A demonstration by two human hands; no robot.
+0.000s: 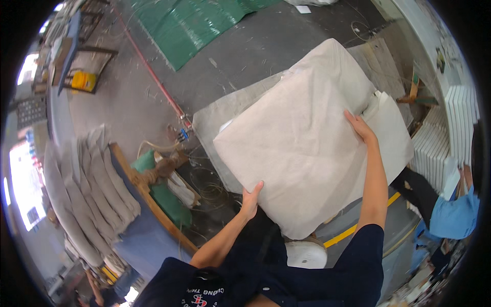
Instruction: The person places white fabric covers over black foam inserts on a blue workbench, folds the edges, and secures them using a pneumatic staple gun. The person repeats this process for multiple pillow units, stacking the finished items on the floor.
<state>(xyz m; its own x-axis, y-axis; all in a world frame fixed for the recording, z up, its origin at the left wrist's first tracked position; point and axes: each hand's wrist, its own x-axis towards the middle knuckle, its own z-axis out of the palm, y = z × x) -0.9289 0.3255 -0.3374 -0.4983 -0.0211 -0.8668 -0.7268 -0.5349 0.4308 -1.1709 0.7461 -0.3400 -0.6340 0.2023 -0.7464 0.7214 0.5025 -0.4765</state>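
Observation:
In front of me a large cream fabric piece point(291, 123), which looks like a cushion cover with a bulky filling, lies tilted across a grey-topped work surface point(212, 120). My left hand point(250, 200) grips its near left edge, thumb on top and the other fingers mostly hidden below. Over on the right, my right hand point(362, 129) is closed on a fold of the same piece, some fingers out of sight. Beyond that hand, a pale layered edge point(379, 98) shows between the folds. What lies inside the cover is hidden.
Folded grey-beige fabric pieces point(92, 189) hang over a blue padded bench at left. A red hose point(148, 74) crosses the floor towards a green sheet point(199, 25). White stacked panels point(432, 135) and a person in a blue shirt point(454, 216) are at right. A white round stool point(306, 254) stands near me.

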